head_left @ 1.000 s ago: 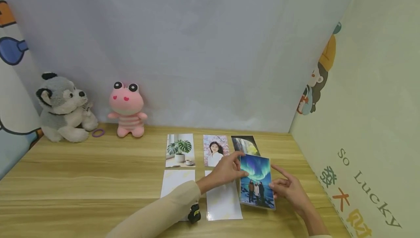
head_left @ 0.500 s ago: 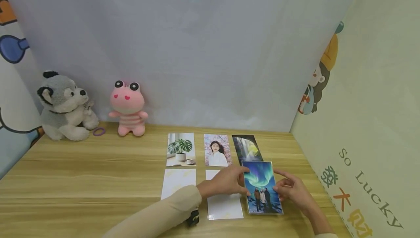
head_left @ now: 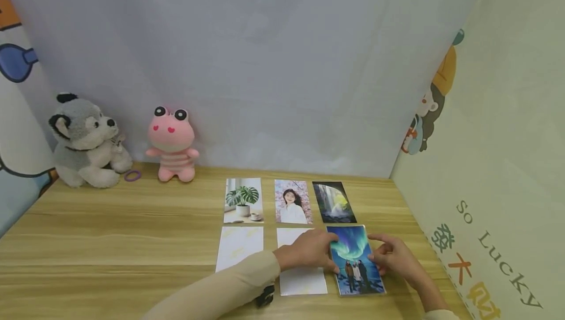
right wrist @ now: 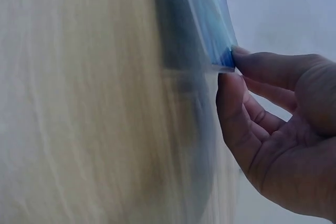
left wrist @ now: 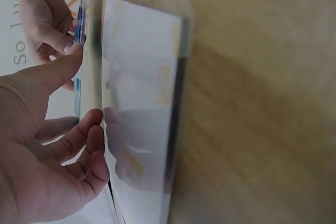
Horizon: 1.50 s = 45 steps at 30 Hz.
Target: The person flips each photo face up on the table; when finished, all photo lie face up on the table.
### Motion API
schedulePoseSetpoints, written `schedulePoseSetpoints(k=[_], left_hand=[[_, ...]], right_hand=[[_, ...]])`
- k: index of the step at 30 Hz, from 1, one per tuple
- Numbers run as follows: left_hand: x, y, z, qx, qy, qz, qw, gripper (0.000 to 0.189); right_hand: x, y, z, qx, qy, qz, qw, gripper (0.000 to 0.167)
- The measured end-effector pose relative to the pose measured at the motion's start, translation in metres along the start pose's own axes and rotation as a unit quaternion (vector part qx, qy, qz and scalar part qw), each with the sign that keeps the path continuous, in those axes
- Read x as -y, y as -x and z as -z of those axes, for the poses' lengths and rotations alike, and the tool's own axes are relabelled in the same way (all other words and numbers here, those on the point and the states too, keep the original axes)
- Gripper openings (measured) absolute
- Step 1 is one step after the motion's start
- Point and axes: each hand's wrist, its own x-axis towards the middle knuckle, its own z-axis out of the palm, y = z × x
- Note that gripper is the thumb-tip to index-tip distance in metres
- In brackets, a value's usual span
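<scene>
Woodgrain tabletop (head_left: 132,227) bears a potted-plant print (head_left: 243,200), and fingers (head_left: 382,237) of left hand (head_left: 309,250) and right hand (head_left: 398,259) grasp the aurora photo (head_left: 356,260).

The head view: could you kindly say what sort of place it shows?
Probably an indoor tabletop setup: a yellowish wood-grain table, a pale grey curtain-like backdrop behind it, and a cream panel printed "So Lucky".

Head cam: soft dim lt, fairly sharp. Wrist cams: table (right wrist: 94,103) blurry, shadowed; L, reflections on white card (left wrist: 139,87).
</scene>
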Motion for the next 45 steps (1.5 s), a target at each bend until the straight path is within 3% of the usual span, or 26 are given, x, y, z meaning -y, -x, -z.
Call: schedulePoseSetpoints(k=[12,21,29,45], left_hand=[[-0.014,-0.005,-0.002,0.035,-0.02,0.032,0.9987,0.067],[-0.021,-0.005,-0.001,0.025,-0.051,0.05,0.9971,0.041],[-0.02,-0.009,-0.003,0.03,-0.057,0.049,0.9967,0.041],[-0.02,-0.005,0.005,0.029,-0.05,0.028,0.998,0.039]], right_hand=[[0.003,-0.001,-0.005,-0.034,0.088,-0.033,0.995,0.056],[0.009,-0.009,-0.013,-0.073,0.14,-0.066,0.9853,0.047],[0.015,-0.012,-0.014,-0.085,0.182,-0.077,0.9766,0.042],[0.014,-0.011,-0.012,-0.104,0.173,-0.065,0.9774,0.038]])
